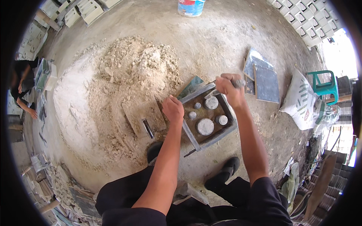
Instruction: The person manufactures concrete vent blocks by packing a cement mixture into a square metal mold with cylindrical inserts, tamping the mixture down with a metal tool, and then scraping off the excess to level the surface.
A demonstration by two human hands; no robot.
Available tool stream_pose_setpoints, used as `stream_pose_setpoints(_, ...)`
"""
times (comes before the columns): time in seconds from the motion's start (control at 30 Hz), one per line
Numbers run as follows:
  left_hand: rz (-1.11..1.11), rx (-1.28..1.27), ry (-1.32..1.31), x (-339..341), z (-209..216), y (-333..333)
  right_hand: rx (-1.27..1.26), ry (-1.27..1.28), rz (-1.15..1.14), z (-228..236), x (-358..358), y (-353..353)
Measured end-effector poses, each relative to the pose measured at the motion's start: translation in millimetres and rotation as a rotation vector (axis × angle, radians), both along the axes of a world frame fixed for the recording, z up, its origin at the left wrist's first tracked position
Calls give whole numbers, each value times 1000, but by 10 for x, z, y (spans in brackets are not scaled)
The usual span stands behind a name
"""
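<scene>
A grey rectangular mould frame (217, 141) lies on the ground before me, with several round grey cylinders of different sizes inside, the largest (205, 127) near its front. My left hand (173, 109) is closed at the frame's left side, fingers curled against its edge. Above the frame's far right corner, my right hand (228, 87) is wrapped round a tool with a rounded grey handle end (238, 83). The tool's working end is mostly hidden by the hand. Left of my left hand, a dusty board (134, 115) with a dark metal handle (148, 128) rests on the powder.
A heap of crumbly beige powder (139, 64) spreads to the left. Flat dark panels (267, 83), a white sack (299, 100) and a green stool (326, 87) stand right. A blue bucket (190, 8) is at the back. Another person (24, 81) works far left.
</scene>
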State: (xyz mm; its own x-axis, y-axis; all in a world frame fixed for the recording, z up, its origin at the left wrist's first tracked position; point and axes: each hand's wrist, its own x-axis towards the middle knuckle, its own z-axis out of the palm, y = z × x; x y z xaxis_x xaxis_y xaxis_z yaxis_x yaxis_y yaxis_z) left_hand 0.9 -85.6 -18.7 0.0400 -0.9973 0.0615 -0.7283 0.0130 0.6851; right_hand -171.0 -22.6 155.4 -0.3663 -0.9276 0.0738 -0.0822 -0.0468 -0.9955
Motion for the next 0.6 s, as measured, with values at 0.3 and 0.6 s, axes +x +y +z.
stream_pose_setpoints(0.3,-5,57,16,-35,-27,18,-202,-163,-76,-169,97,26)
stream_pose_setpoints(0.6,-33,-34,61,-56,-100,-4,-116,-89,-18,-247,386,-171)
